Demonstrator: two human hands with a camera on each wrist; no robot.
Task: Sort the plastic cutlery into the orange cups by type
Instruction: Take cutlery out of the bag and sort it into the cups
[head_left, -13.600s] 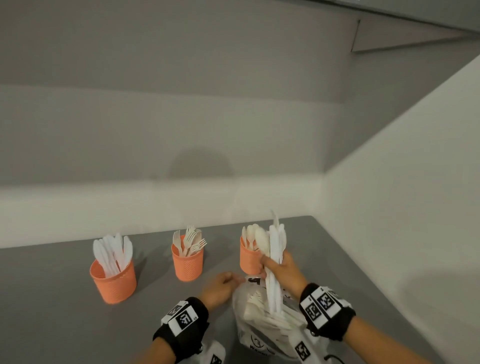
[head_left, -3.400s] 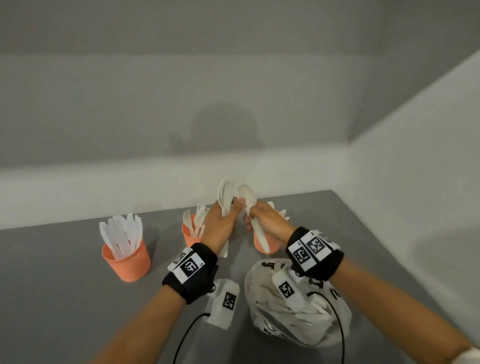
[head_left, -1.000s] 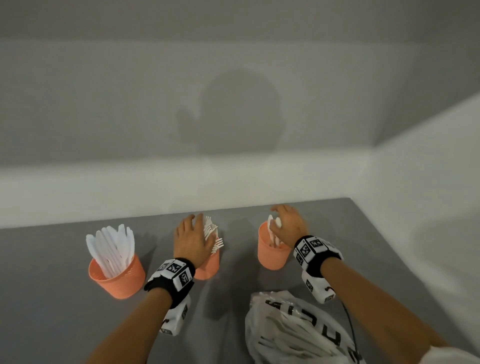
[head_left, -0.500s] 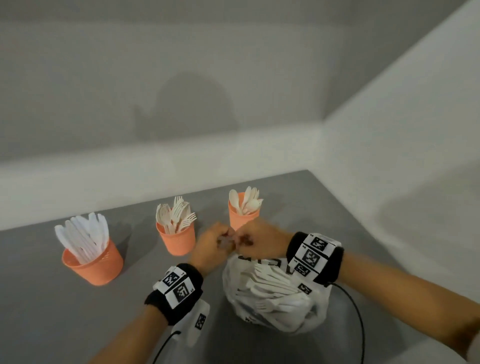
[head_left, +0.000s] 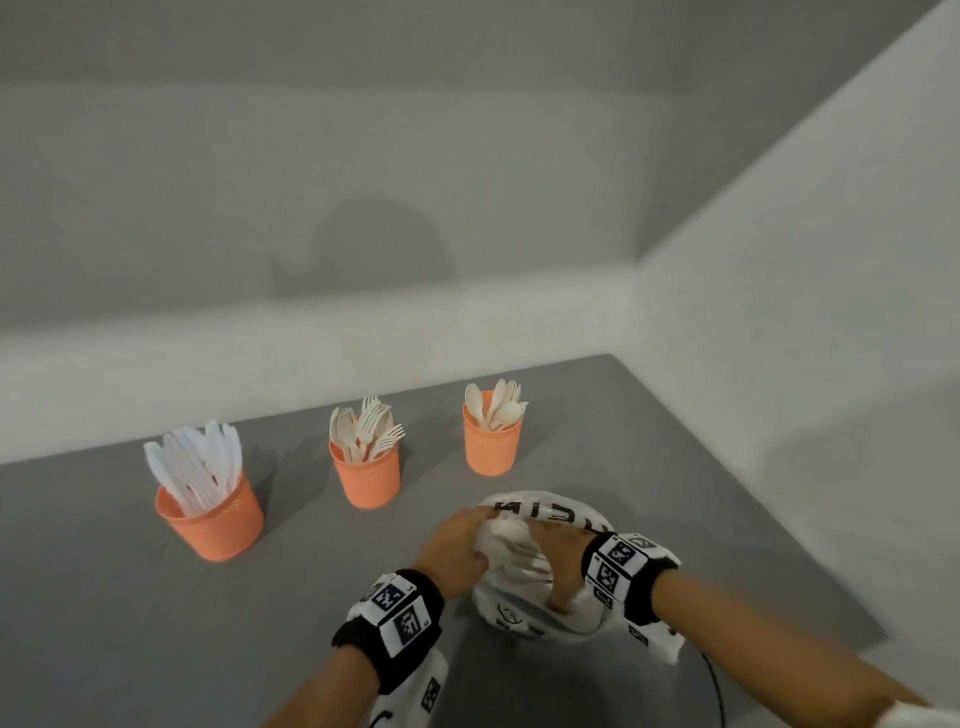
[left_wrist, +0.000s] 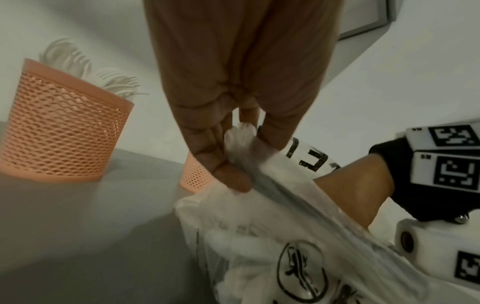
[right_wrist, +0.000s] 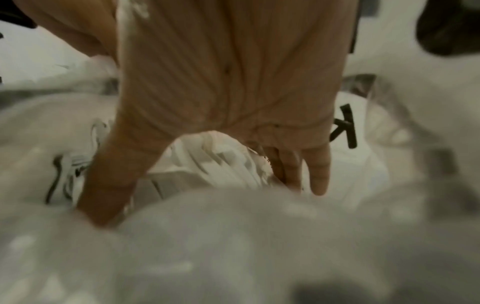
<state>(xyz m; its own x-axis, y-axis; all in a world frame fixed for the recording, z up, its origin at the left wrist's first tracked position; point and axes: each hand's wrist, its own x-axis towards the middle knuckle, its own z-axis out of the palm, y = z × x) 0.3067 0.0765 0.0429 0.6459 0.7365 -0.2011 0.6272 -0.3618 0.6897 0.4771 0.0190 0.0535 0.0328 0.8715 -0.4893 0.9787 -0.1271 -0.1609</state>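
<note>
Both hands had dropped from the cups back to the bag since a second ago, and the right one had gone inside. Right hand (right_wrist: 228, 86): fingers spread, thumb out wide, tips down among the loose cutlery (right_wrist: 221, 162) in the bag (head_left: 545, 512) — no piece plainly pinched yet, and blur hid the fingertips. Left hand (left_wrist: 233, 86): thumb and fingers pinching the bag's rim, holding the mouth open.

Out from there, three cups stood in a row beyond the bag: knives (head_left: 195, 465) in the left cup (head_left: 218, 525), forks (head_left: 366, 426) in the middle cup (head_left: 369, 475), spoons (head_left: 496, 405) in the right cup (head_left: 491, 447). All sat on the grey table (head_left: 104, 597).

Step in hand, by my read: fetching the next batch. Next it called for closing on a few pieces, lifting them clear of the plastic, reading their type, and dropping each into its matching cup.
</note>
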